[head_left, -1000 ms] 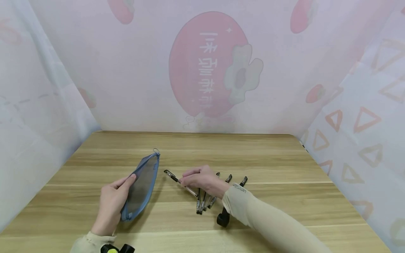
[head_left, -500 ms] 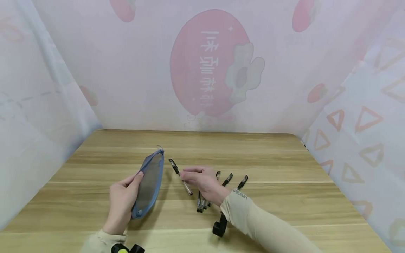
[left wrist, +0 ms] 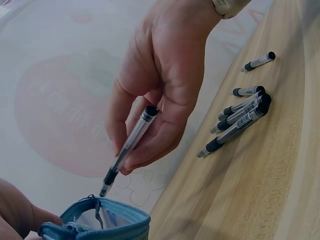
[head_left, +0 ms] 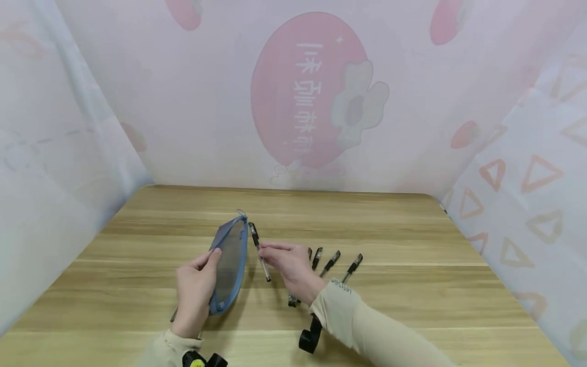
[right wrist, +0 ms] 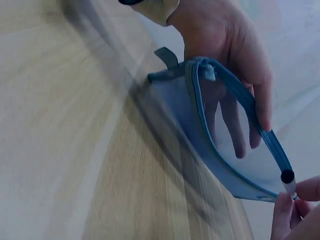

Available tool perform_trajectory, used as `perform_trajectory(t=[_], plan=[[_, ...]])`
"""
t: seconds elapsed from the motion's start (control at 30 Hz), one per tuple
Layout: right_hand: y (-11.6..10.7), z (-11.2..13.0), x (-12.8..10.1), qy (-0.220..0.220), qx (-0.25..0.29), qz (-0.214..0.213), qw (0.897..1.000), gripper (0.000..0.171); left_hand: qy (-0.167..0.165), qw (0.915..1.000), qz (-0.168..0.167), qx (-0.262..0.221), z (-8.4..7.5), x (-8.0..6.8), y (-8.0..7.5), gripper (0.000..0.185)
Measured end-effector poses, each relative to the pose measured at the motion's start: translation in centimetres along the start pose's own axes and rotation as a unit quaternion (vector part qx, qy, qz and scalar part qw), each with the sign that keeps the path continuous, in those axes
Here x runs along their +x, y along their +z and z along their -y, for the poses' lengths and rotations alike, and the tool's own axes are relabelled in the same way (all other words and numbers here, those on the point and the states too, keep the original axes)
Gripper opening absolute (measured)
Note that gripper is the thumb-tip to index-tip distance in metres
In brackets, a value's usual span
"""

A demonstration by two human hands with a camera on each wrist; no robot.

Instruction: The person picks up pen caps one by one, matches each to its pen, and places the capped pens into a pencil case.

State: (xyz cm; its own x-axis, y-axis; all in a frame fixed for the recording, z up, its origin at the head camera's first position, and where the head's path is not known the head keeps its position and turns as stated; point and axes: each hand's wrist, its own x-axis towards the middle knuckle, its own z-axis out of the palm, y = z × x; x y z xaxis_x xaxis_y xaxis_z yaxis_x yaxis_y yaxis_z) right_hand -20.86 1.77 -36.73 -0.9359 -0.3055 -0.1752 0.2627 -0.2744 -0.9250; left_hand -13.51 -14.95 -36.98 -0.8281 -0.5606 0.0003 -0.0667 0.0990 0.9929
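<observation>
Pen (head_left: pixel 259 250) sat pinched in my right hand (head_left: pixel 289 267), its capped tip at the open mouth of the blue mesh pouch (head_left: pixel 231 263) that my left hand (head_left: pixel 194 290) gripped upright on the wooden table (head_left: pixel 390 285), other pens (head_left: pixel 330 262) lying just beside.

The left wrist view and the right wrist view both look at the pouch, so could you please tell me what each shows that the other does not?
Only the left wrist view shows the loose pens lying on the wooden table, and the right hand pinching a clear pen with its tip just above the pouch mouth. Only the right wrist view shows the left hand, fingers behind the mesh, holding the long zipped opening wide. Both show the blue mesh pouch, its mouth open, and the held pen at its rim.
</observation>
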Motion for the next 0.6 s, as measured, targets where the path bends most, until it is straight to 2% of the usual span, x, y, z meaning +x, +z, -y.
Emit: perform_trajectory(t=[0.17,0.33,0.47,0.6], plan=[[1.0,-0.2,-0.6,-0.014,-0.011,-0.016,1.000,0.022,0.002,1.0000,-0.005,0.007,-0.3,-0.3,0.3,0.039],[2.5,-1.1,-0.7,-0.010,-0.017,-0.032,0.999,0.020,-0.002,1.0000,0.009,0.001,-0.2,-0.3,0.5,0.041],[3.9,-2.0,-0.4,-0.016,-0.019,-0.062,0.998,0.019,-0.006,0.9998,0.017,0.003,-0.1,-0.3,0.6,0.041],[5.1,-2.6,-0.1,-0.024,-0.055,-0.099,0.993,0.014,-0.004,0.9999,0.015,0.007,-0.1,-0.1,0.7,0.039]])
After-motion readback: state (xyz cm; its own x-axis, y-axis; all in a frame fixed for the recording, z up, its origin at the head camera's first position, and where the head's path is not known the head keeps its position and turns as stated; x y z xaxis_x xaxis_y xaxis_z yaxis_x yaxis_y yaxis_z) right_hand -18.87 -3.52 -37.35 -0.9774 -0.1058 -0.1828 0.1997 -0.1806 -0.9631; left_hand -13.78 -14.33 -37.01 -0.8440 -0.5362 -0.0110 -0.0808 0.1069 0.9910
